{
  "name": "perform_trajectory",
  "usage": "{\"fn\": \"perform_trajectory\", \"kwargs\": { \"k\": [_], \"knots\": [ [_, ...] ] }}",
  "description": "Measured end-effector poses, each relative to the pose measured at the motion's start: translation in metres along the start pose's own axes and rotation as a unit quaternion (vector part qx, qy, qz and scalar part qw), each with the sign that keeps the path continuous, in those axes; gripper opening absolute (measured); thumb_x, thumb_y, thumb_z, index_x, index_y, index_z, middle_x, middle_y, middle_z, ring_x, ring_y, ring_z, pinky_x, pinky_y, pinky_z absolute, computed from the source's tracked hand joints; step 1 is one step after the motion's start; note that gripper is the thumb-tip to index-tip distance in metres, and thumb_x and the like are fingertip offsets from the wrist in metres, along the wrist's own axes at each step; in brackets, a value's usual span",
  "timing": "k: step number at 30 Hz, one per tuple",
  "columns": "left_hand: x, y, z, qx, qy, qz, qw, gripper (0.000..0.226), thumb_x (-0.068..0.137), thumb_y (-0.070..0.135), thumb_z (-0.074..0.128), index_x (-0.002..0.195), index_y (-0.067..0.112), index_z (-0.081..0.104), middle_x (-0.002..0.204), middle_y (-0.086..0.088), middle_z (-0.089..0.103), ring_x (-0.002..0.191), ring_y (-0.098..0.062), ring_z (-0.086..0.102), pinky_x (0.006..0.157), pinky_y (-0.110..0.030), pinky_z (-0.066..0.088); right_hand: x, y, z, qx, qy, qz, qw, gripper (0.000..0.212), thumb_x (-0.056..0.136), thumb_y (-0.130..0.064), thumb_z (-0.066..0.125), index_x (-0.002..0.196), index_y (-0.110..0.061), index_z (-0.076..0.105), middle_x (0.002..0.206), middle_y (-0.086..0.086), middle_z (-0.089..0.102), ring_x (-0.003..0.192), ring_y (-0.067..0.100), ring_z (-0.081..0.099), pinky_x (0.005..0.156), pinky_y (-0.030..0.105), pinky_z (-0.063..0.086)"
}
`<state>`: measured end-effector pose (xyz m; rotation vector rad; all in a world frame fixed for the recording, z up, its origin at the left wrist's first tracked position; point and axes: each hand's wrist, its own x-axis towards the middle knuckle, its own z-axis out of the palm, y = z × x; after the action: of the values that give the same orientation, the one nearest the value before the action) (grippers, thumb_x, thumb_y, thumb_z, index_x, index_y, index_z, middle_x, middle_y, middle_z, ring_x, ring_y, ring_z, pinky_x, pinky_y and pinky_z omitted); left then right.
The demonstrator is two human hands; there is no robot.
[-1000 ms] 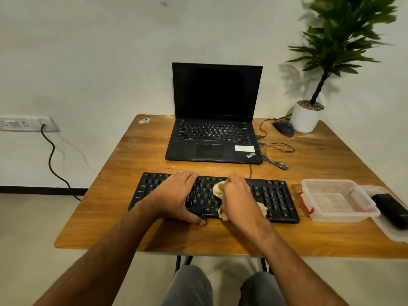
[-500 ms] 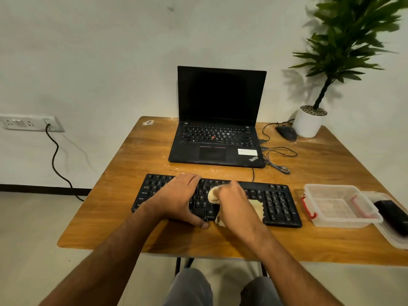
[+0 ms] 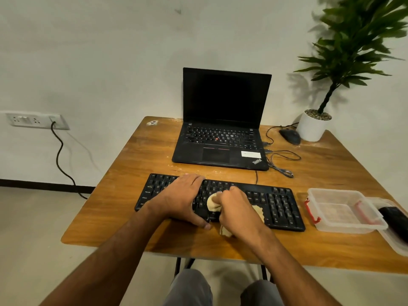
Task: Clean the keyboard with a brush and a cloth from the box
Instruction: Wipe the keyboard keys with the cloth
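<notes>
Midway, apparently: left hand [image 3: 183, 198] flat, fingers extended, steadying keyboard [image 3: 280, 206] at table's near edge; right hand [image 3: 239, 209] bunched around cloth [image 3: 213, 204], rubbing middle keys. Right-side keys unwiped as yet, by the look. Box [image 3: 344, 209] open, beside keyboard; brush unidentifiable.

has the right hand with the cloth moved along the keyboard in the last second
Yes, slightly: the right hand with the cloth slid left along the keyboard, closer to the left hand.

wooden table [image 3: 331, 246], keyboard [image 3: 280, 206], laptop [image 3: 220, 140], box [image 3: 344, 210]
</notes>
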<state>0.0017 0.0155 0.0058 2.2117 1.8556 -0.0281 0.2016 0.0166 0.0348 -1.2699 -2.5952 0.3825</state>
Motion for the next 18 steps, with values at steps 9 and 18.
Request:
{"fn": "perform_trajectory", "kwargs": {
  "k": [9, 18],
  "knots": [
    [0.001, -0.002, 0.001, -0.010, 0.009, 0.010, 1.000, 0.142, 0.056, 0.091, 0.074, 0.163, 0.017, 0.016, 0.162, 0.001, 0.028, 0.148, -0.019, 0.027, 0.128, -0.038, 0.021, 0.019, 0.004, -0.015, 0.047, 0.046, -0.019, 0.998, 0.036, 0.085, 0.004, 0.065, 0.108, -0.020, 0.079, 0.097, 0.000, 0.075, 0.094, 0.012, 0.063, 0.093, 0.032, 0.053],
    [0.002, -0.002, 0.004, 0.002, 0.003, 0.009, 1.000, 0.144, 0.061, 0.084, 0.078, 0.165, 0.014, 0.008, 0.169, -0.004, 0.019, 0.155, -0.023, 0.017, 0.131, -0.040, 0.012, -0.017, -0.015, -0.011, 0.010, -0.062, -0.070, 0.996, 0.027, 0.094, -0.014, 0.065, 0.119, -0.022, 0.074, 0.096, 0.000, 0.061, 0.109, 0.018, 0.048, 0.090, 0.030, 0.042]
  ]
}}
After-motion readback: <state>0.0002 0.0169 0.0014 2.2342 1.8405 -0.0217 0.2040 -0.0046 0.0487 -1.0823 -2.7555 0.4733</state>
